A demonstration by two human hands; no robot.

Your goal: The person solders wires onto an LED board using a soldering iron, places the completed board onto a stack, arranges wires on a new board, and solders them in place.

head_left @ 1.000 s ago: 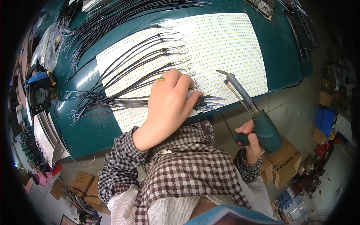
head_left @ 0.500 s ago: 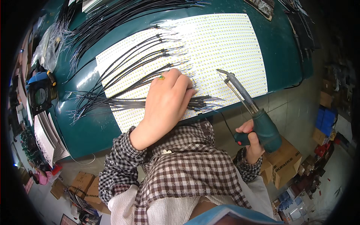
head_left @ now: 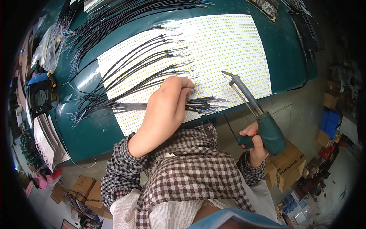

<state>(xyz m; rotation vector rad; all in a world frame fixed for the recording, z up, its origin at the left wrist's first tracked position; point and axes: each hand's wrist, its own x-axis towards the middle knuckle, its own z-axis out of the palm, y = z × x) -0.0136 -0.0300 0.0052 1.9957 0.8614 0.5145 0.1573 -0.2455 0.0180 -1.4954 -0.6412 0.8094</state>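
A large white LED panel (head_left: 236, 49) with rows of small yellowish lights lies on the green table. Several black cables (head_left: 129, 53) stretch over its left half, their thin bare wire ends near its middle. Over the panel's lower middle, my left hand (head_left: 162, 105) is closed, with thumb and fingers pinched at the end of a black cable; the hand covers most of that cable. A loose bundle of black cables (head_left: 129, 107) passes beneath it. My right hand (head_left: 257, 147) grips a green-handled soldering gun (head_left: 271, 131), its metal tip pointing up and left above the panel.
More black cables (head_left: 114, 19) are heaped along the far table edge, beside a clear plastic bag (head_left: 47, 53). At the left sits a blue and black device (head_left: 40, 91) near stacked white sheets (head_left: 49, 141). Cardboard boxes (head_left: 289, 166) stand on the floor at right.
My left hand has drawn slightly down and left, its fingers now pinched closer together. The soldering gun has barely moved.
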